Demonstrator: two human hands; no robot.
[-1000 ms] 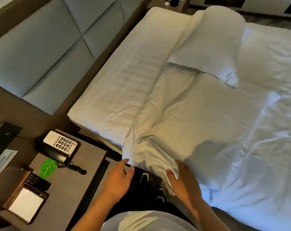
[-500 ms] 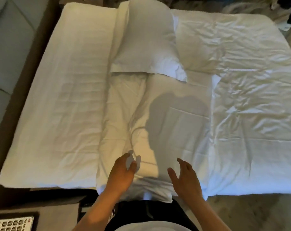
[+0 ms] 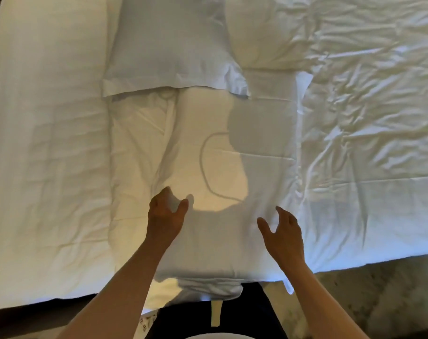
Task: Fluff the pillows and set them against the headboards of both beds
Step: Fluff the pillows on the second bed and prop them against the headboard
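Note:
A flat white pillow (image 3: pixel 208 155) lies lengthwise across the bed in front of me, its near end hanging over the mattress edge. A second, plumper white pillow (image 3: pixel 169 45) lies beyond it, with its near end overlapping the first pillow's far end. My left hand (image 3: pixel 165 216) hovers over the near pillow's left half, fingers curved and apart. Over the pillow's right half is my right hand (image 3: pixel 282 233), fingers spread and empty. Both hands cast shadows on the pillow. The headboard is out of view to the left.
The bare white sheet (image 3: pixel 49 143) covers the left part of the mattress. A crumpled white duvet (image 3: pixel 367 118) fills the right side. Grey carpet (image 3: pixel 379 302) shows at the bottom right, and a dark gap (image 3: pixel 24 316) at the bottom left.
My view has swung from the nightstand side to straight over the bed. Both hands have moved forward from the pillow's near edge onto its top.

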